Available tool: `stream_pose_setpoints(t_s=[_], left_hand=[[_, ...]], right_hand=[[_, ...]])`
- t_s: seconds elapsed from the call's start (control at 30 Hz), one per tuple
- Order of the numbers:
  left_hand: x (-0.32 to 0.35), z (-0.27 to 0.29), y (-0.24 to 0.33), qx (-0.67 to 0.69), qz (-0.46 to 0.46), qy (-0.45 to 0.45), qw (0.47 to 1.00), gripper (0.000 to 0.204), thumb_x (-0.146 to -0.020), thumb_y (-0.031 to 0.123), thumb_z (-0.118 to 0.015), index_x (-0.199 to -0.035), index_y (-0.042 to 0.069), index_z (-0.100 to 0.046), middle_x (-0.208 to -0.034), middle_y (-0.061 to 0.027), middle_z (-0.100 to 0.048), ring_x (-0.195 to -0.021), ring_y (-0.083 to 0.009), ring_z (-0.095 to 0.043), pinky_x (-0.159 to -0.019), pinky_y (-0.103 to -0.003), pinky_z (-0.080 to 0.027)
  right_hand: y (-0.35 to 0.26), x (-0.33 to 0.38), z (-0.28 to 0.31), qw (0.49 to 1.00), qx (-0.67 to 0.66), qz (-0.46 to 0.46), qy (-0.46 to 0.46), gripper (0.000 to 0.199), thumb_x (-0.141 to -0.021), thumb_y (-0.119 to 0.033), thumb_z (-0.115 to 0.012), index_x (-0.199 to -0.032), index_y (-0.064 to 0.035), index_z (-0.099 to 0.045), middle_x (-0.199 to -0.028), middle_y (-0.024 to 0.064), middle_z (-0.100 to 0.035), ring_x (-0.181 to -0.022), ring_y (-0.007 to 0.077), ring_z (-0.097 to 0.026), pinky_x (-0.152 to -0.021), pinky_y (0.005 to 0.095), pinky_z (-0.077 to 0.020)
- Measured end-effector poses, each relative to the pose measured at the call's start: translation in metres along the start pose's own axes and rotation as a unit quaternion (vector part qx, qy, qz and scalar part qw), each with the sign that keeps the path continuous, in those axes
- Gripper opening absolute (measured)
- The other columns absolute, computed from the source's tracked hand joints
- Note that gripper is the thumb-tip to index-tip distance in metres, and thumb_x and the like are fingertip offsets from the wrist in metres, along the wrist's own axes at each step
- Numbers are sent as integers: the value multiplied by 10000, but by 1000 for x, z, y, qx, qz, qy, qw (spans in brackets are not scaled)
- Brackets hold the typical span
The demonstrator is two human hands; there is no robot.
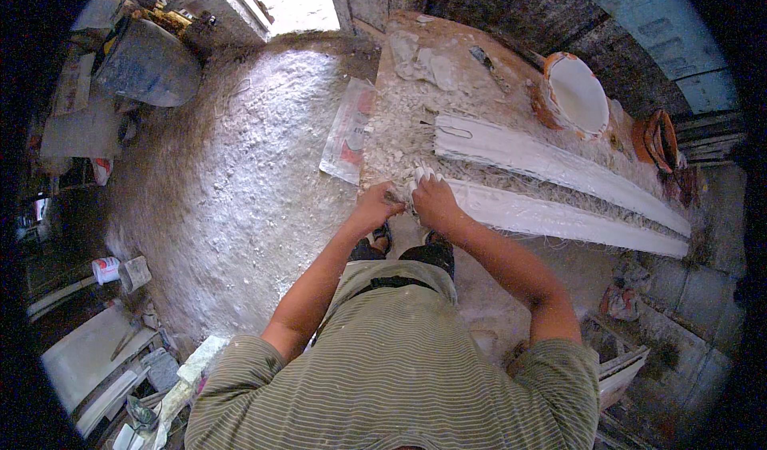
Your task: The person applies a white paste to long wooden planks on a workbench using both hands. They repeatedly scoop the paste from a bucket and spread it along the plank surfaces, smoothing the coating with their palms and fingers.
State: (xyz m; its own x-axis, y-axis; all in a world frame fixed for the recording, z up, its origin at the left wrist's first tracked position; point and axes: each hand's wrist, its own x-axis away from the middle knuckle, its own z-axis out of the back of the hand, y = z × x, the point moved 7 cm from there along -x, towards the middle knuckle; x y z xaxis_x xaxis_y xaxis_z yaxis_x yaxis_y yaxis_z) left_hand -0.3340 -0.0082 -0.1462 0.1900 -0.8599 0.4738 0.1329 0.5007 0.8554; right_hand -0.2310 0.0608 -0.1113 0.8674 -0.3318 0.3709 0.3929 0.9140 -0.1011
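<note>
a: first entry, the fingers?
b: right hand: fingers bent, tips coated white, at the left end of the lower white strip; whether they pinch it, cannot tell. left hand: fingers curled, thumb near forefinger; whether anything sits between, cannot tell.
a: the strip, appearance and place?
b: long, narrow, white, fine stray fibres along its edge. lies on the crumb-strewn work surface, to the right of the hands. alongside: upper white strip, similar, thin dark loop at its left end.
a: labels, writing?
b: flat pale bag, printed in red and grey, at the work surface's left edge. small white tub, red-marked, far left; print too small to tell.
a: outermost?
b: round bucket, white inside, beyond the strips; orange-brown container, right of it.
</note>
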Motion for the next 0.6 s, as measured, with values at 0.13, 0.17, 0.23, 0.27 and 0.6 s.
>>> stream_pose_setpoints(t_s=[0.13,0.17,0.23,0.27,0.6], left_hand=[[7,-5,13,-19,14,-5,1000,318,-768,186,-785,-985,-2,-648,-924,-145,-692,-846,-214,-659,-775,-351,-521],[7,-4,15,-24,2,11,1000,330,-764,192,-791,-990,-2,-649,-927,-143,-693,-837,-217,-660,-771,-352,-525],[8,-2,15,-33,-22,40,998,353,-756,204,-802,-1002,-1,-652,-931,-140,-695,-817,-224,-663,-763,-354,-533],[6,-3,11,-35,-28,38,998,355,-756,198,-791,-1004,-12,-650,-932,-159,-695,-833,-239,-669,-765,-362,-530],[-14,25,-22,59,-23,62,996,351,-756,178,-761,-1020,-24,-647,-933,-173,-693,-886,-275,-665,-805,-371,-509]], right_hand=[[-3,10,-18,999,-13,-9,41,167,-813,-188,-610,-837,-41,-685,-1012,203,-629,-1025,373,-604,-777,487,-491],[-3,12,-17,996,-28,-13,83,165,-813,-189,-610,-835,-42,-683,-1014,203,-629,-1021,375,-606,-780,493,-489],[-3,16,-22,993,-35,-24,114,161,-811,-190,-609,-831,-45,-678,-1018,203,-630,-1014,381,-609,-787,505,-485],[-3,16,-24,990,-61,-35,125,168,-815,-195,-608,-838,-45,-679,-1028,209,-630,-1018,386,-608,-796,508,-485],[10,25,-38,956,-205,-193,80,472,-737,-326,-767,-1082,-22,-662,-1110,232,-605,-1079,404,-584,-929,502,-474]])
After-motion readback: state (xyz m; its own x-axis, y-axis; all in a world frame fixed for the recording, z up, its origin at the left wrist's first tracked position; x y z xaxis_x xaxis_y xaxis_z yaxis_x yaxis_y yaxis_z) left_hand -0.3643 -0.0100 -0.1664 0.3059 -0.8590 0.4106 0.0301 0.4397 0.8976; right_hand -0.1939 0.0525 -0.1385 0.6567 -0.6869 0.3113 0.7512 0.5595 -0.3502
